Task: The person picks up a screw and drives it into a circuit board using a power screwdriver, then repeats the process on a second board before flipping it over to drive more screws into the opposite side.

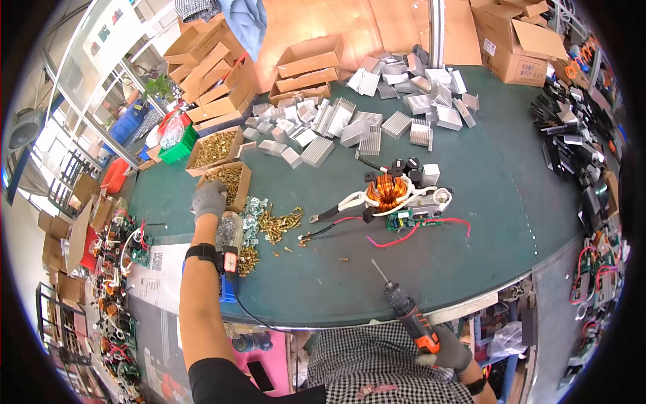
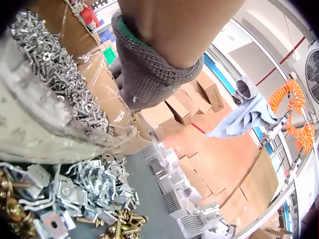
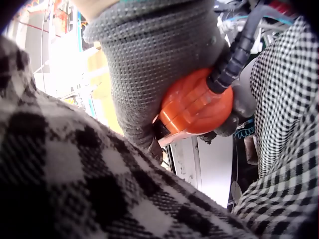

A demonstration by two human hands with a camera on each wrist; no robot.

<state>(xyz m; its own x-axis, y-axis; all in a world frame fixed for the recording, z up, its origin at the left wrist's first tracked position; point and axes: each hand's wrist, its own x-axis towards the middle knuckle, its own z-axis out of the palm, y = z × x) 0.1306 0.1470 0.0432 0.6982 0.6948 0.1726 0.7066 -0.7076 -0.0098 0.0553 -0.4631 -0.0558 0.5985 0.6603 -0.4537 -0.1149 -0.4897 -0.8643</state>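
My gloved left hand point(image 1: 210, 199) reaches over the near left side of an open cardboard box point(image 1: 243, 195) of brass-coloured screws point(image 1: 227, 178). In the left wrist view the back of the glove point(image 2: 144, 74) hides the fingers, and I cannot tell whether they pinch anything. Low by my body, my gloved right hand point(image 1: 452, 350) grips an orange and black electric screwdriver point(image 1: 412, 319), its bit pointing up and left over the table edge. The right wrist view shows the tool's orange end point(image 3: 197, 107) and cord in that hand. A circuit board point(image 1: 402, 219) with a copper coil point(image 1: 387, 193) lies mid-table.
Loose brass screws point(image 1: 282, 223) and silvery metal clips point(image 1: 253, 217) are heaped beside a bag of silver screws point(image 2: 60, 74). Aluminium heat sinks point(image 1: 370, 135) spread across the back. A second screw box point(image 1: 215, 149) stands farther back. Black parts point(image 1: 562, 128) line the right side.
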